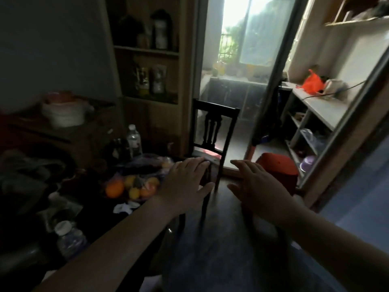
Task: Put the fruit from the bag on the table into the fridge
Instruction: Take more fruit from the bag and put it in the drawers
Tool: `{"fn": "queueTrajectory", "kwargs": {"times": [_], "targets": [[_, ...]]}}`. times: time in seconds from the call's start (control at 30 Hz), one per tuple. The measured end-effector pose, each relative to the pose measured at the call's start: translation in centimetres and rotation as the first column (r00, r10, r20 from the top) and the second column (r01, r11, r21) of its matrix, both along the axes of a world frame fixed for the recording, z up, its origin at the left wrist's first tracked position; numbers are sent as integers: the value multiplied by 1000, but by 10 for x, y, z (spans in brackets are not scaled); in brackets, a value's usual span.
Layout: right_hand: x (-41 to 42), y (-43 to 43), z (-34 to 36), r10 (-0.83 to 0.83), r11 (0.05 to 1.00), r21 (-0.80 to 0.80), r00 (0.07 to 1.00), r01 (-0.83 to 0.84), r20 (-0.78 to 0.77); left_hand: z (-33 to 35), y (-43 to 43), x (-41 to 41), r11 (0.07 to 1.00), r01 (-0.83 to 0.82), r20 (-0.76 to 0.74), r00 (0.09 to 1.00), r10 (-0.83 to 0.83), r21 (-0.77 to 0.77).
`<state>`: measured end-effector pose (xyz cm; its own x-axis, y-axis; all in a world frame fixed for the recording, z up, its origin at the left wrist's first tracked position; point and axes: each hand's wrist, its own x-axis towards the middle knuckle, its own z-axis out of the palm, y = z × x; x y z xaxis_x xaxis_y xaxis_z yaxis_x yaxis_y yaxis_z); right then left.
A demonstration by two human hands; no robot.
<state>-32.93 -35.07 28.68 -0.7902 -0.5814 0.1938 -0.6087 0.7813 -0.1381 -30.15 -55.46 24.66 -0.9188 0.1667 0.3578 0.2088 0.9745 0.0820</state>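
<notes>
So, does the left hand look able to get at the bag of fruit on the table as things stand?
Probably yes. The left hand is open, holds nothing and hovers just beside the bag of fruit; nothing stands between them. The bag's mouth is hard to make out in the dim light.

The bag of fruit (132, 186) lies by the right edge of the table (96, 218), a bottle (134, 141) behind it, a second bottle (70, 239) toward the near edge. A chair (212, 127) stands off the far right corner, a stool (277, 167) right of it.
</notes>
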Motion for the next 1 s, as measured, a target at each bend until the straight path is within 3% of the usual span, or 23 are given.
{"fn": "queueTrajectory", "kwargs": {"times": [0.17, 0.5, 0.83, 1.0], "targets": [[-37, -75, -25, 131, 991, 9, 991, -132, 34, -37, -79, -9, 991, -137, 125, 983, 135, 2], [-94, -195, -90, 364, 930, 24, 926, -368, 99, -89, -181, 2, 925, -375, 216, 909, 356, 54], [-184, -277, -141, 523, 839, 21, 815, -544, 248, -117, -206, -62, 759, -650, 341, 725, 599, 49], [-238, -310, -168, 576, 786, 47, 758, -616, 307, -139, -228, -109, 704, -706, 441, 658, 611, 78]]}}
